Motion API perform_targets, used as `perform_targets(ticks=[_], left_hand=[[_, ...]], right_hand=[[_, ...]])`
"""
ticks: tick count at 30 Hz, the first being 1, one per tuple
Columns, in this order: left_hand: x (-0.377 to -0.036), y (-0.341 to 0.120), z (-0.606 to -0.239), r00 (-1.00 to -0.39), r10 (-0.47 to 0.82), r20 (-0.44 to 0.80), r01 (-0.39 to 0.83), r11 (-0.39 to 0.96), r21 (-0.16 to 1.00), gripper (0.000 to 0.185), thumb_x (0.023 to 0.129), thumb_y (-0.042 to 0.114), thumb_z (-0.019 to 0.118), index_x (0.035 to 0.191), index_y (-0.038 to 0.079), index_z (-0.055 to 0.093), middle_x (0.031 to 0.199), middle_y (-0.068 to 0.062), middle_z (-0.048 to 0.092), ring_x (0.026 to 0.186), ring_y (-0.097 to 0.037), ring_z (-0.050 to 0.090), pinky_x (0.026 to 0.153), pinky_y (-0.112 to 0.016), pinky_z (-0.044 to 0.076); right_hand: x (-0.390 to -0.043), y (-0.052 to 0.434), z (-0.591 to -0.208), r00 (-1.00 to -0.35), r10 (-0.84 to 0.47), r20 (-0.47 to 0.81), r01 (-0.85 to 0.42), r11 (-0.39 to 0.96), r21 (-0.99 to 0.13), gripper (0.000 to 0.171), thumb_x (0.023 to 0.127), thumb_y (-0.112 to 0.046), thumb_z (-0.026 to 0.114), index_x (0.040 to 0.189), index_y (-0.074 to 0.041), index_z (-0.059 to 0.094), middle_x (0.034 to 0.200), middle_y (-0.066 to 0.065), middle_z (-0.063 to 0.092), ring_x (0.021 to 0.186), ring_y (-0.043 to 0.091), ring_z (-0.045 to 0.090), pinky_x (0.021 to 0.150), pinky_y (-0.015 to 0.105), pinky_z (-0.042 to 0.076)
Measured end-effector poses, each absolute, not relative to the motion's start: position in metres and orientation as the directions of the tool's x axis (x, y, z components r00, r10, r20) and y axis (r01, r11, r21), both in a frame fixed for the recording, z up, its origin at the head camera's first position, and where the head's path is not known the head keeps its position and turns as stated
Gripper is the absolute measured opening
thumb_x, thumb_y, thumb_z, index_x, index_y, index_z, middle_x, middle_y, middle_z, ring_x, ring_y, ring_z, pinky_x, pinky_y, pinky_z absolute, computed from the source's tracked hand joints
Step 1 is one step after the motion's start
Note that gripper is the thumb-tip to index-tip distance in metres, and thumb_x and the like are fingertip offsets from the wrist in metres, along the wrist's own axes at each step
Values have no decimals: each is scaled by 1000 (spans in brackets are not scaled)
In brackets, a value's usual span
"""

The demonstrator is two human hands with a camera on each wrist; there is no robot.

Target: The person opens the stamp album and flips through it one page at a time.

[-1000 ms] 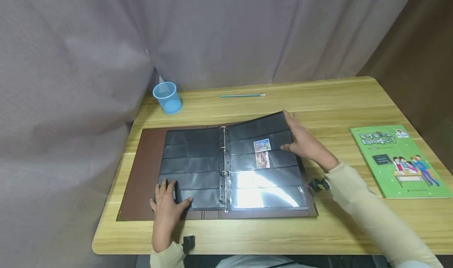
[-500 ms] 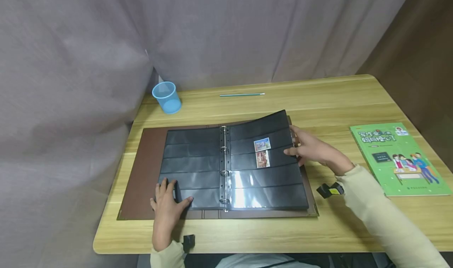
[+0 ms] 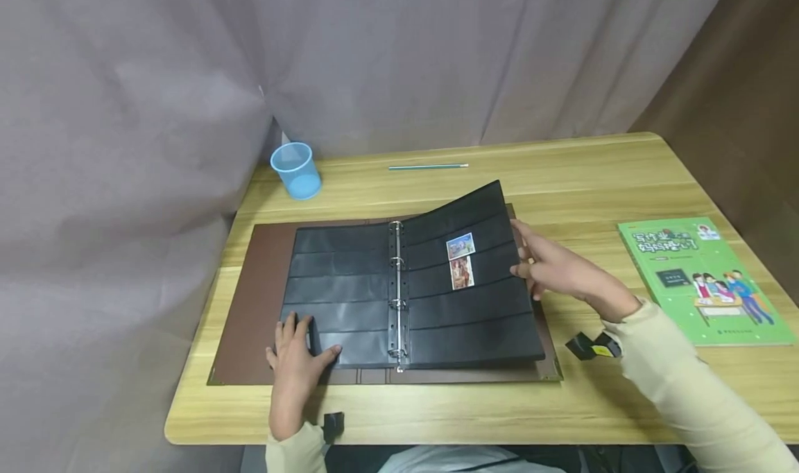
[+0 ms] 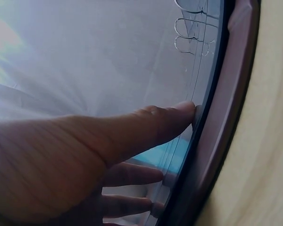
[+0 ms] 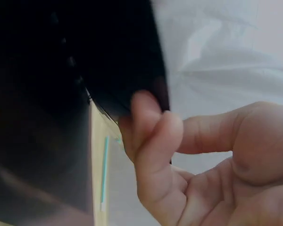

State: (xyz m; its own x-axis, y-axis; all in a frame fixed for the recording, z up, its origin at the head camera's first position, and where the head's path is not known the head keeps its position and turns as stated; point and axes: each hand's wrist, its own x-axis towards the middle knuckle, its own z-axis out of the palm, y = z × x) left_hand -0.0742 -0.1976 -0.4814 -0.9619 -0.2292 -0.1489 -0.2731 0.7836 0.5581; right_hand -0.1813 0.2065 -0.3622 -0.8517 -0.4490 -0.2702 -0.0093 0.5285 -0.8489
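Observation:
A brown ring-binder album [image 3: 250, 306] lies open on the wooden table [image 3: 593, 175]. Its black pocket pages show, and the right page [image 3: 474, 306] carries two small pictures [image 3: 460, 245] [image 3: 462, 272]. My right hand [image 3: 552, 268] pinches that page's outer edge and holds it tilted up off the cover. The right wrist view shows my fingers [image 5: 148, 113] curled on the dark page [image 5: 75, 56]. My left hand [image 3: 293, 355] grips the lower left edge of the left pages [image 3: 337, 279], thumb [image 4: 151, 122] on top and fingers below.
A light blue cup [image 3: 295, 171] stands at the back left, with a teal pencil [image 3: 427, 167] lying to its right. A green book [image 3: 702, 279] lies at the right. Grey curtains close off the back and left, and the front table edge is near my body.
The right page's outer edge has risen higher. My right hand slid from its top corner down to mid-edge. The glare on the page is gone. The left hand has stayed put.

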Motion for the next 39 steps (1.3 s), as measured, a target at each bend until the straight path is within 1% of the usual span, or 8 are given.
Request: perform_targets(ticks=[4,11,15,22,26,29,35,39], left_hand=[[-74,-198,-481,-964,-221,-150,-267,782,563,80,82,24,86,145,-6,47,160,-32,23,148,-53,11,108,-79,5],[-73,-199,-480,-963,-226,-145,-268,778,568,79,82,24,86,145,-6,47,159,-33,23,148,-53,11,108,-79,5],[-73,-199,-480,-961,-232,-150,-276,774,570,79,82,24,85,145,-6,47,159,-33,23,148,-53,10,108,-79,4],[-74,-197,-480,-960,-222,-168,-278,771,573,80,83,25,84,146,-5,46,161,-31,20,149,-52,8,109,-78,3],[-75,-195,-480,-963,-222,-152,-269,774,573,79,82,24,85,145,-5,48,160,-31,23,148,-53,10,108,-79,5],[-75,-195,-480,-965,-225,-137,-263,776,574,78,81,23,86,143,-6,50,159,-32,25,148,-53,12,107,-80,6],[-74,-195,-480,-962,-235,-137,-271,777,568,79,79,23,88,142,-7,51,159,-32,26,147,-53,13,107,-79,7],[-75,-194,-480,-965,-232,-123,-260,775,576,78,79,22,88,142,-7,51,158,-32,27,147,-53,13,107,-80,7]], right_hand=[[-182,203,-355,-863,-442,-246,-30,531,-847,84,97,5,52,158,4,-7,129,43,45,57,23,56,51,36,54],[-182,191,-339,-871,-446,-204,-80,540,-838,82,97,5,53,158,7,-1,95,21,61,53,23,57,53,37,55],[-181,182,-330,-875,-444,-195,-81,532,-843,80,97,6,52,158,8,0,91,18,65,52,25,58,52,39,56],[-177,174,-320,-882,-444,-162,-91,496,-864,78,97,8,51,157,9,2,115,36,63,51,26,60,52,38,57],[-176,169,-316,-881,-450,-146,-100,479,-872,80,97,7,53,158,8,2,91,21,66,53,25,60,53,39,57],[-175,164,-313,-882,-450,-141,-101,472,-876,82,96,7,54,158,7,1,79,9,60,54,25,60,54,38,57],[-174,156,-307,-881,-454,-137,-118,491,-863,81,96,6,56,158,7,4,74,6,55,54,26,62,55,36,58],[-179,153,-303,-878,-468,-101,-160,486,-859,79,95,7,56,157,10,7,78,11,65,50,27,62,53,36,57]])
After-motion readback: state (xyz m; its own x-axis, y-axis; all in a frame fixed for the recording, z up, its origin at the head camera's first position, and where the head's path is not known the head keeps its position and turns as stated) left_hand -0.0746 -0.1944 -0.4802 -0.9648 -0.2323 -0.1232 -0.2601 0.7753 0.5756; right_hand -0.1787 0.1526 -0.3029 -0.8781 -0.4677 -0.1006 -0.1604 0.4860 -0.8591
